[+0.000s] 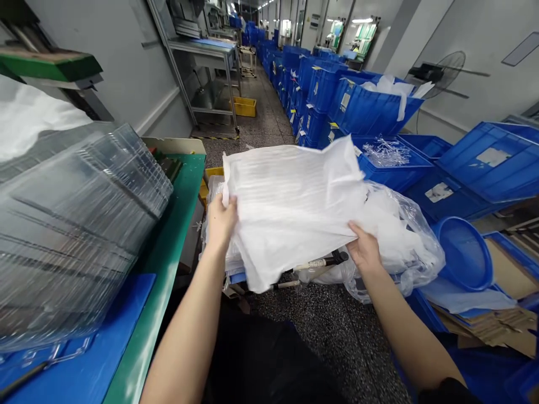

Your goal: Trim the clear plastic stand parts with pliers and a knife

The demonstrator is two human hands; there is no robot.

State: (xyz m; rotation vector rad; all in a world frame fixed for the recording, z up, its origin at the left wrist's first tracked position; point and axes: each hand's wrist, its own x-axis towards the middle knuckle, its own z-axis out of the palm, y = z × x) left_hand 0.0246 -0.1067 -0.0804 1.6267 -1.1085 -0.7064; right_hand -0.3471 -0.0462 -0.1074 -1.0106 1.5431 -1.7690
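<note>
Stretched out in front of me is a white foam sheet (290,202), thin and creased, with its near edge hanging down. My left hand (222,220) pinches its left side between thumb and fingers. On the opposite side, my right hand (364,247) grips the lower right edge, thumb on top. Behind the right hand sits a clear plastic bag (421,247) full of similar white sheets. Below the held sheet, part of a black-and-pale bar shows above the floor; what it belongs to is hidden.
On the green bench (179,224) at left, clear plastic trays (84,224) are stacked beside a blue mat (122,314). Blue crates (374,112) line the right side. A blue round basket (465,252) and cardboard pieces (492,325) lie at lower right. An aisle (269,84) runs ahead.
</note>
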